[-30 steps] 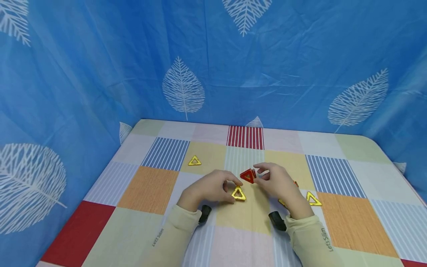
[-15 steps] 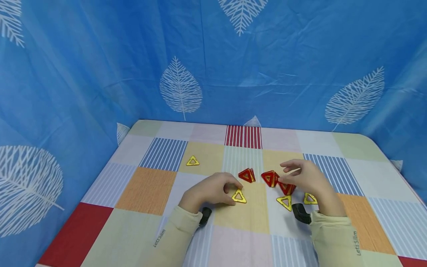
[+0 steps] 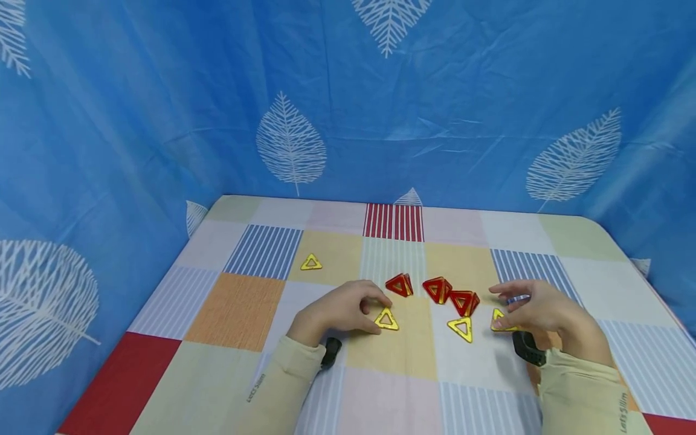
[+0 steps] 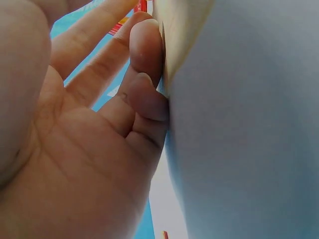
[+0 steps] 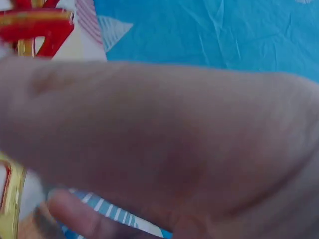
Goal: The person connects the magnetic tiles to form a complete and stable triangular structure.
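On the table, my left hand point(image 3: 342, 308) has its thumb and index finger at the corners of a flat yellow triangular tile point(image 3: 386, 319), holding it in place. The left wrist view shows that hand's curled fingers point(image 4: 146, 47) against the tabletop, the tile out of sight. My right hand point(image 3: 549, 311) hovers over another yellow triangular tile point(image 3: 501, 320), thumb and fingers apart, partly covering it. Beside it lies a third yellow triangular tile point(image 3: 462, 329). Behind these stand red pyramids with yellow inside: a left one point(image 3: 399, 284), a middle one point(image 3: 437, 290) and a right one point(image 3: 464, 302).
Farther back on the left lies one more yellow triangular tile point(image 3: 312, 262). A patchwork-patterned cloth point(image 3: 234, 374) covers the table. Blue curtains with white leaf prints point(image 3: 348, 109) hang along the back and sides.
My right hand has let go of the left red pyramid and moved right, past the other pyramids, to the rightmost yellow tile. My left hand stays at its tile.
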`<state>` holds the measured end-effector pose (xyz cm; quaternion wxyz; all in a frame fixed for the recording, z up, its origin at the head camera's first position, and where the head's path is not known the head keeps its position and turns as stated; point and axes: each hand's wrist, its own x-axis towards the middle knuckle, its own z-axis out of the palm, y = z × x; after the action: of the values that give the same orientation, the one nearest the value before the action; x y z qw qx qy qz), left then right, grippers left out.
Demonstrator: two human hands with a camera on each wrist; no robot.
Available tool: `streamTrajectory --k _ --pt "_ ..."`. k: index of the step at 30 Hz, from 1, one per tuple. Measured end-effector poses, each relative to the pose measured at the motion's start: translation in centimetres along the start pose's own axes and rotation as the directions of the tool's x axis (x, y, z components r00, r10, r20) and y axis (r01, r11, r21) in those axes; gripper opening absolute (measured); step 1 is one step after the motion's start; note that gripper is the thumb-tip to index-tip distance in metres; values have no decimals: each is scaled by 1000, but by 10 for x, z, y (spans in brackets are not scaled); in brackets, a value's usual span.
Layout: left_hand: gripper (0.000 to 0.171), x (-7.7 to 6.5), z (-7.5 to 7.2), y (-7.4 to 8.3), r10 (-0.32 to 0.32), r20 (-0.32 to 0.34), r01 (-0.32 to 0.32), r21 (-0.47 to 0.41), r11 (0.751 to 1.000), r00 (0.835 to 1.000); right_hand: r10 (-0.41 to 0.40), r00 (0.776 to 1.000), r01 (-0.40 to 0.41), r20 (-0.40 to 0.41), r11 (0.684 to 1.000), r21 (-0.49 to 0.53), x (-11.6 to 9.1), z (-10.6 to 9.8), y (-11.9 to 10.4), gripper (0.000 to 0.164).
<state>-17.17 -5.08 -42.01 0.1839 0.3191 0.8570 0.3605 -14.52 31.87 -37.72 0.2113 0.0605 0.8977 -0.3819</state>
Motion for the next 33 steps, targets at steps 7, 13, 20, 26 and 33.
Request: streamTrajectory --k 7,13,20,26,33 --pt "42 -3 -2 -1 -7 -3 7 -14 1000 1000 87 995 -90 55 994 66 1 8 6 59" --pt "44 -3 -2 0 -5 -2 5 -24 1000 1000 154 988 -155 19 968 196 2 17 8 54" --pt "44 -2 -1 1 -4 -3 3 -27 1000 1000 210 977 -203 -27 966 157 5 13 11 51" --pt "43 -2 -1 1 -4 -1 4 -16 1000 1000 226 974 -222 -10 967 126 9 10 11 53" --pt "44 -2 -1 1 -4 0 4 -14 1000 1000 219 975 -214 -28 969 123 9 11 10 46"
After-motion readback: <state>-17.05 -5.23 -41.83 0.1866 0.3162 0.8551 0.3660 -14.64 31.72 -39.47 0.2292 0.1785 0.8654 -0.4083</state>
